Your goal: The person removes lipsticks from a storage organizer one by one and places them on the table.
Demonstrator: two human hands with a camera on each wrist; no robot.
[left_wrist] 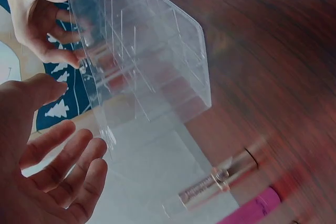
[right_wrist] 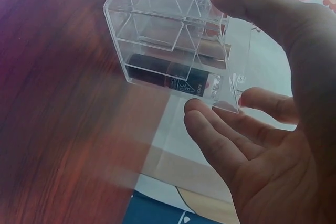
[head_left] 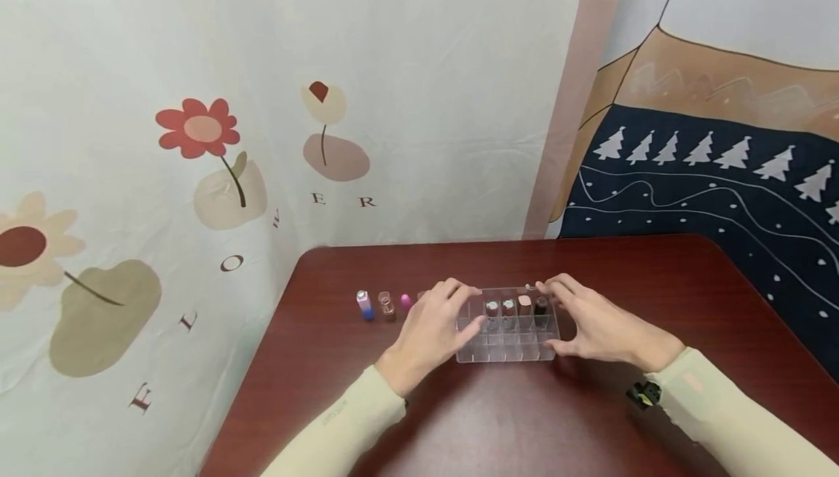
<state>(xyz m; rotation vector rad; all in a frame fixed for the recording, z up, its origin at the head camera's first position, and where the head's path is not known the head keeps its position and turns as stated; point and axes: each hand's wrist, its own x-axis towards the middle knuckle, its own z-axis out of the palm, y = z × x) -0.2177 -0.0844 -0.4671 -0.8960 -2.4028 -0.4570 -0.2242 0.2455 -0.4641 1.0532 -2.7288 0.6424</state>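
A clear plastic lipstick organizer (head_left: 505,349) with many small compartments sits on the table between the hands. Several lipsticks stand in its back part, among them a black one (head_left: 540,307) at the right end and a pink-capped one (head_left: 524,304). My right hand (head_left: 599,328) holds the organizer's right end, thumb at the front corner and fingertips at the back corner. At the left end is my left hand (head_left: 429,324), its fingers spread and loosely bent. In the left wrist view, a gap shows between the left fingers (left_wrist: 84,177) and the organizer.
Left of the organizer, a lilac-and-blue tube (head_left: 365,305), a brown lipstick with a clear cap (head_left: 387,307) and a magenta tube (left_wrist: 254,208) stand in a row. A gold lipstick (left_wrist: 202,191) is nearest the organizer. The dark red table (head_left: 498,419) meets a printed curtain (head_left: 446,98) behind.
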